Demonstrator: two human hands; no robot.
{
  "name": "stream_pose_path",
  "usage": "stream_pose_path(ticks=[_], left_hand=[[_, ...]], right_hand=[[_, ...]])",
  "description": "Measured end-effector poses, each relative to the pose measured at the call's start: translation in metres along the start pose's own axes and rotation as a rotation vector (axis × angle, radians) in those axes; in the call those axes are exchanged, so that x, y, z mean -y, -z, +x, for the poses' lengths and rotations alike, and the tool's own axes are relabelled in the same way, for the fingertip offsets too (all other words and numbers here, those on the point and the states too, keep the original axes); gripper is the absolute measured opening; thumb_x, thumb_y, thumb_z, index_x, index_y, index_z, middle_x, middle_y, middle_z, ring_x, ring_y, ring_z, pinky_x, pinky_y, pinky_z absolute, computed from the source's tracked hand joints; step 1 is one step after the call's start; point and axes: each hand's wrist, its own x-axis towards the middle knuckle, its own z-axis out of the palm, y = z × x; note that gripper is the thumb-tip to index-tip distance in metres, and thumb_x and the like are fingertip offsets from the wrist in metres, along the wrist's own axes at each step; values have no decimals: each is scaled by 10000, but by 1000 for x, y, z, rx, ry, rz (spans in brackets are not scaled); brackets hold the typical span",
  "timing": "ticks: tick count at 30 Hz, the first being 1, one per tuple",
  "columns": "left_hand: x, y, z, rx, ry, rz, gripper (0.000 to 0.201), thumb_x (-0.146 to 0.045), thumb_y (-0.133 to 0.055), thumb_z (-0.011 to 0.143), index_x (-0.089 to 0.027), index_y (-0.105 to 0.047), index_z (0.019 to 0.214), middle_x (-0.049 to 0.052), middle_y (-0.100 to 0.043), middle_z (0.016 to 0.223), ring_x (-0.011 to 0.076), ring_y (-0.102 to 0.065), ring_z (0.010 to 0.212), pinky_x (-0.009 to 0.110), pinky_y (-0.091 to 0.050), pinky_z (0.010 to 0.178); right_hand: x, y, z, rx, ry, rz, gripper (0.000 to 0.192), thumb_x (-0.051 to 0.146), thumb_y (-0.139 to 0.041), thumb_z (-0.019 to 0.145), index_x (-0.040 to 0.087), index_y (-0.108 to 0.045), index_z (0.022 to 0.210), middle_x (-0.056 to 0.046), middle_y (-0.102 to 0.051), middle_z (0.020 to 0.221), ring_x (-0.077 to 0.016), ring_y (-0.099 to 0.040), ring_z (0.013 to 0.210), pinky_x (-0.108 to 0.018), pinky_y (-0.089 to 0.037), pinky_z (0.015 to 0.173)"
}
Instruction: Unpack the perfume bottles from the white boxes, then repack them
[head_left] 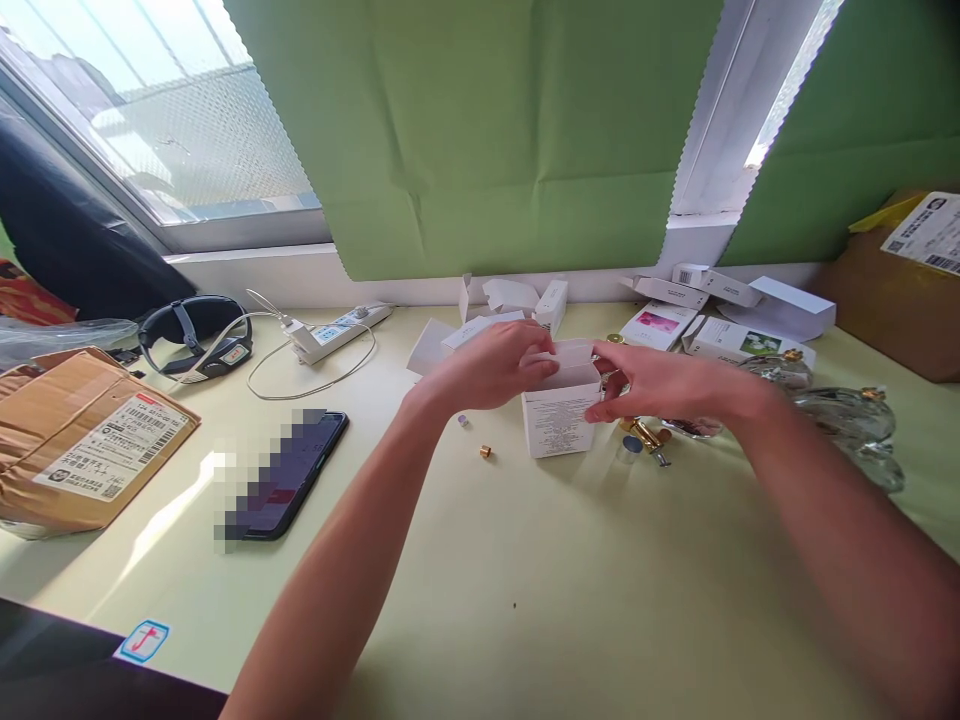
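A brown parcel (79, 440) with a printed label lies far left of the hands, and behind it a dark strap (196, 338) rests near the window. A phone (289, 485) lies face up well left of the grip, and a white power strip (337, 330) with its looped cable sits beyond it toward the sill. Nearer in, a tiny gold ring (485, 452) lies on the table (525, 600) just left of the box, below the left wrist. The left hand (495, 368) comes in from the left, its fingers closed on the upper left edge of a small white box (559, 420), thumb and fingertips pinching the open top flap. The box stands upright on the table between both hands, printed text on its front face. The right hand (660, 385) holds the box's right side, fingers pressed on the wall and the rim. Just right of the box, under the right hand, lies a gold sprayer (643, 436). Behind the grip, folded white cartons (517, 305) lie scattered, with more cartons (720, 335) farther right. Clear glass bottles (847, 415) lie beyond the right wrist, and a brown carton (900, 290) stands at the far right.
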Motion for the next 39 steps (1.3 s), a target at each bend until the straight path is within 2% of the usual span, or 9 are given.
stream_pose_path(ticks=[2,8,14,18,23,26,28,33,39], left_hand=[[-2,1,-1,-43,14,-17,225,-340,-453,939,-182,-614,944,44,-615,940,150,-518,794,275,-348,670],[-4,2,-1,-143,51,-68,208,-333,-441,950,-193,-585,896,32,-617,870,145,-517,761,276,-346,653],[-4,4,-4,25,-46,-95,192,-365,-486,941,-209,-570,1017,41,-617,1025,148,-537,845,253,-364,665],[-6,5,-5,139,-72,-115,316,-427,-368,989,-205,-591,1009,37,-586,1002,138,-530,827,250,-371,669],[-10,9,-5,100,-44,-114,470,-548,-313,980,-179,-579,861,28,-540,857,128,-482,724,261,-351,618],[-11,14,-7,68,9,-140,501,-600,-328,956,-183,-577,832,31,-540,858,123,-478,703,261,-330,577],[-11,17,-9,64,67,-176,509,-630,-350,936,-188,-590,855,38,-555,887,129,-504,722,261,-328,565],[-6,20,-12,144,213,-274,479,-666,-510,840,-220,-603,990,34,-613,941,154,-561,762,254,-344,554],[-11,24,-13,128,191,-313,450,-629,-513,853,-227,-623,1024,43,-632,1005,167,-583,830,256,-378,594]], right_hand=[[-1,1,1,3,29,-52,389,431,-709,734,241,-510,1010,-76,-654,1082,-232,-642,868,-326,-491,669],[-7,1,7,29,78,-38,457,388,-722,722,265,-495,1099,-62,-672,1053,-251,-660,862,-347,-513,667],[-9,-2,5,90,37,38,385,377,-705,752,265,-468,1035,-42,-694,940,-237,-679,794,-327,-525,608],[-7,-3,4,93,44,32,464,392,-720,736,261,-460,1097,-32,-684,920,-226,-671,814,-301,-518,602],[-2,0,0,27,67,-21,582,437,-728,722,270,-482,1223,-45,-668,1007,-222,-656,834,-309,-512,638],[0,5,-4,8,113,41,759,422,-725,735,314,-372,1398,-45,-642,1096,-238,-639,951,-337,-524,745],[1,8,-8,8,123,99,818,436,-712,760,333,-298,1458,-53,-620,1139,-248,-623,1020,-351,-527,786],[5,13,-15,58,108,162,818,485,-688,805,365,-239,1479,-67,-577,1207,-264,-601,1105,-353,-545,785],[5,10,-14,88,117,178,851,452,-705,794,359,-224,1490,-65,-576,1227,-237,-630,1036,-340,-548,786]])
